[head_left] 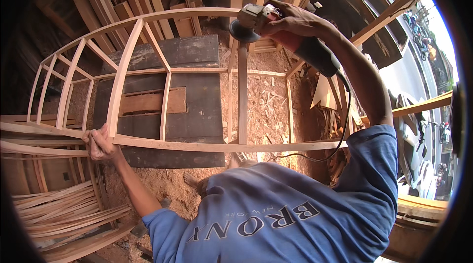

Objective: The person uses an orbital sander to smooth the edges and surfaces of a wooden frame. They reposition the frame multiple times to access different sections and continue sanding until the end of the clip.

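Observation:
My right hand grips a red and black angle grinder by its front body. Its dark round disc is at the frame's far rail, where a crosspiece meets it; whether it touches the wood cannot be told. A long, box-like frame of pale wooden strips spans the view before me. Around its near rail, on the left beside a curved crosspiece, my left hand is closed. The grinder's black cord hangs down past my right arm and crosses the near rail.
A dark workbench with a wooden inset stands beneath the frame. Wood shavings and offcuts cover the ground. Planks lean at the back; thin strips lie stacked at lower left. Motorcycles stand by the road at right.

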Motion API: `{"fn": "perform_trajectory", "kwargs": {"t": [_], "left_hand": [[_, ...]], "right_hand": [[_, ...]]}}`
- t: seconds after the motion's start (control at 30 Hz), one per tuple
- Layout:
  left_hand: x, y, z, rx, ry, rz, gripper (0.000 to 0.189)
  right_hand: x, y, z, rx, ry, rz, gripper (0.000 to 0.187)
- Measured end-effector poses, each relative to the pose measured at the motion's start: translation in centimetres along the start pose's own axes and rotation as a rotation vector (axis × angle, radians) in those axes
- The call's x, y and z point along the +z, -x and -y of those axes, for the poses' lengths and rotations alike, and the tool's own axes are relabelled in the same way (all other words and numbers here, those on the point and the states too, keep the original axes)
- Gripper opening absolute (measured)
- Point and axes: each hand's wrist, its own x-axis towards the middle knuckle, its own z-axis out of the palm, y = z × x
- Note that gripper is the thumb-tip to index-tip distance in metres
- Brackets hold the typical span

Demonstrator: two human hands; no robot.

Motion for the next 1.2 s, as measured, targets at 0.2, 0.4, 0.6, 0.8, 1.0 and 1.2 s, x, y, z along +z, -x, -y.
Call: {"fn": "perform_trajectory", "kwargs": {"t": [0.2,0.4,0.6,0.8,1.0,1.2], "left_hand": [[0.0,0.0,0.9,0.058,0.024,0.001,0.043],[0.2,0.2,1.3,0.034,-0.014,-0.007,0.041],[0.2,0.1,-2.8,-0.167,0.059,0.028,0.039],[1.3,2.4,-15.1,0.170,0.725,0.299,0.029],[3.4,1.9,-25.4,0.424,0.450,0.989,0.045],[4.6,3.3,-28.6,0.587,0.307,1.054,0.052]], "right_hand": [[2.1,8.8,5.5,-0.003,-0.045,0.097,0.087],[3.3,16.5,10.4,-0.055,-0.138,0.242,0.084],[3.8,21.6,13.5,0.053,-0.133,0.241,0.078],[3.5,28.7,12.8,0.418,-0.156,0.062,0.080],[3.3,38.4,10.0,0.751,-0.089,-0.112,0.085],[2.6,44.1,4.7,0.848,-0.118,-0.291,0.093]]}}
